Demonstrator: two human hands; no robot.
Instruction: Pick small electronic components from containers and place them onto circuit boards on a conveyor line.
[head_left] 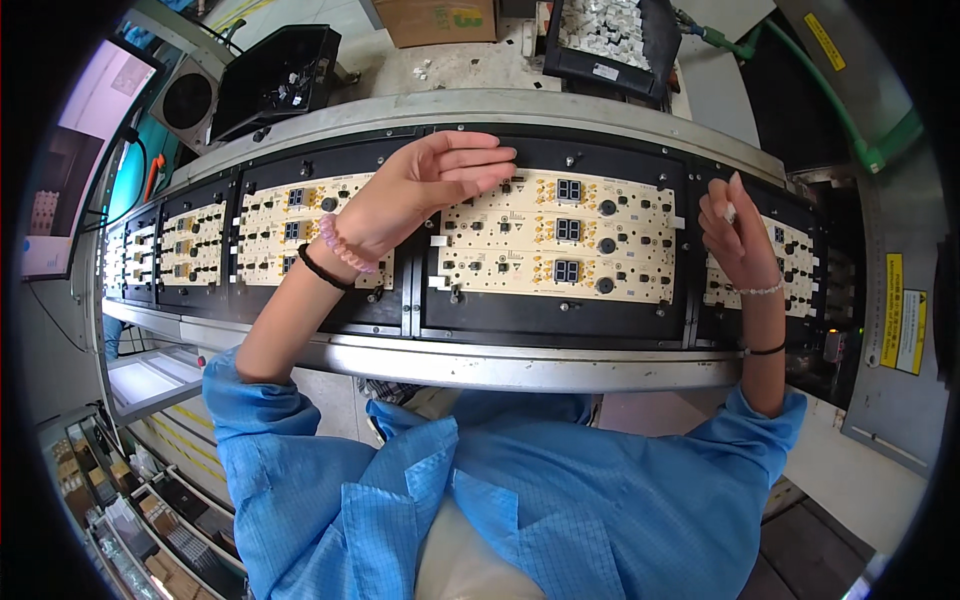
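A small white piece [730,212], seemingly a component though too tiny to identify, is pinched in the curled right hand [735,242], above the right-hand cream circuit boards [797,262]. The left hand [430,170] is extended, fingers straight and released, over the upper left of the central boards [535,250]. All boards are set in black trays [540,322], bordered by a metal rail [540,365].

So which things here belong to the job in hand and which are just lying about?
Seemingly part of the job:
cream circuit boards
black frames around them
small white part in the right hand
bin of white pieces

Probably just lying about:
cardboard box
scattered white bits
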